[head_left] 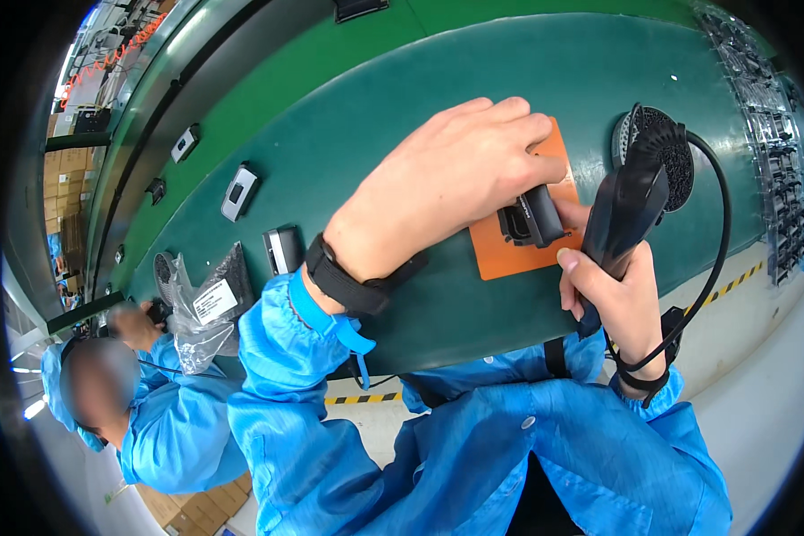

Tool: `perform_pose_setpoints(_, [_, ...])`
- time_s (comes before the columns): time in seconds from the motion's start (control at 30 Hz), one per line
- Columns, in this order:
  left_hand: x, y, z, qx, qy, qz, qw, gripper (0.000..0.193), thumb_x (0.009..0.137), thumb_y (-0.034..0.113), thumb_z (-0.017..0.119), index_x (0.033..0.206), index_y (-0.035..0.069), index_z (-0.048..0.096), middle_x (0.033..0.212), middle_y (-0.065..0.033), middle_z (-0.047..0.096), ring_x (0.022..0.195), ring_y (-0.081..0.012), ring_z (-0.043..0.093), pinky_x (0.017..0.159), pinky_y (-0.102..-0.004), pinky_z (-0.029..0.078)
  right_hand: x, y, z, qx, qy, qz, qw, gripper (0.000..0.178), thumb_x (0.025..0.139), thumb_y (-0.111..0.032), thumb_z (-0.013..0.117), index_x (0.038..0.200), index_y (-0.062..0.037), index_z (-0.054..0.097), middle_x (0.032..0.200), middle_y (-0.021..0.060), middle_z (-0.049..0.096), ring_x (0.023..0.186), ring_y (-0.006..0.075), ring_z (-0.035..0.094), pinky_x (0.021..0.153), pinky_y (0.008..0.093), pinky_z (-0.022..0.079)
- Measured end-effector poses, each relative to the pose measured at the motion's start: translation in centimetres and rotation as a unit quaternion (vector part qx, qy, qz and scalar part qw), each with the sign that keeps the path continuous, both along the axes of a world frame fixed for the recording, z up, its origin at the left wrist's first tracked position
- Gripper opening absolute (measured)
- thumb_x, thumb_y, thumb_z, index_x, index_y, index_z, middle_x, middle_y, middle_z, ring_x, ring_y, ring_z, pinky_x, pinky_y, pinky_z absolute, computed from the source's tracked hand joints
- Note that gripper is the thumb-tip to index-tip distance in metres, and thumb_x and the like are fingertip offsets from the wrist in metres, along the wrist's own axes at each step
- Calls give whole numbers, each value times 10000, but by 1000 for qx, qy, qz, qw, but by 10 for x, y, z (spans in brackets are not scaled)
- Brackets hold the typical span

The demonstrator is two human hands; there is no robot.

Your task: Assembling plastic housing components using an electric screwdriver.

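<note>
My left hand (478, 156) reaches over from the left, its fingers closed around a small black plastic housing (531, 221) with a recess in it. The housing is at an orange mat (500, 259) on the green table. In my right hand (618, 290) is a black corded hand tool (625, 210), tilted, with its lower end by my thumb. The tool's cable (722, 241) loops round on the right and back to my wrist. Behind the tool's upper end stands a round dish (674, 147) filled with small dark pieces too fine to make out.
Silver-and-black devices (239, 191) lie spaced out along the table and green belt at left. A clear bag (210, 308) with a white label lies near a co-worker (165, 420) in blue. Clear trays (768, 134) of black parts line the right side.
</note>
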State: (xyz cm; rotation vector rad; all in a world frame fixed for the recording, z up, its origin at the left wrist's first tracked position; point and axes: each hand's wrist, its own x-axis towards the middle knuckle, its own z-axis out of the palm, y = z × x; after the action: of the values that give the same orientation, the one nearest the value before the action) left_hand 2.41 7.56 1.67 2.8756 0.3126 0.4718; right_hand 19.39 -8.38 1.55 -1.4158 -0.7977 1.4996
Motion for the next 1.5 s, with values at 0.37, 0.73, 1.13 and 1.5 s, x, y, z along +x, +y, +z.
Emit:
perform_pose_setpoints(0.37, [0, -7, 9, -2, 58, 32, 998, 167, 750, 182, 731, 893, 117, 673, 724, -38, 583, 735, -243, 628, 653, -363, 500, 0, 2, 4, -13, -28, 22, 999, 468, 886, 12, 579, 1347, 91, 552, 1084, 137, 688, 546, 109, 596, 474, 233, 455])
perform_pose_setpoints(0.73, [-4, 4, 17, 131, 130, -19, 983, 61, 722, 181, 696, 773, 152, 712, 680, -3, 639, 664, -210, 669, 601, -341, 520, 1, 2, 2, -6, -34, 45, 998, 573, 844, 44, 560, 1416, 50, 521, 903, 95, 700, 526, 94, 596, 482, 222, 447])
perform_pose_setpoints(1.13, [-22, -44, 15, 34, 164, 80, 983, 309, 718, 162, 689, 986, 8, 709, 1021, -84, 607, 961, -253, 600, 784, -335, 502, -1, 4, -9, 5, -115, 92, 989, 249, 834, -76, 711, 1038, 31, 614, 725, 0, 630, 680, 105, 647, 624, 248, 524])
perform_pose_setpoints(1.5, [-17, -72, 3, -13, 120, 140, 983, 654, 761, 479, 792, 1175, -11, 668, 1330, -88, 618, 744, -202, 640, 633, -319, 521, 102, -4, 46, 486, -15, -92, 869, 223, 1051, -215, 363, 1024, -32, 487, 662, 19, 443, 507, 91, 409, 428, 232, 348])
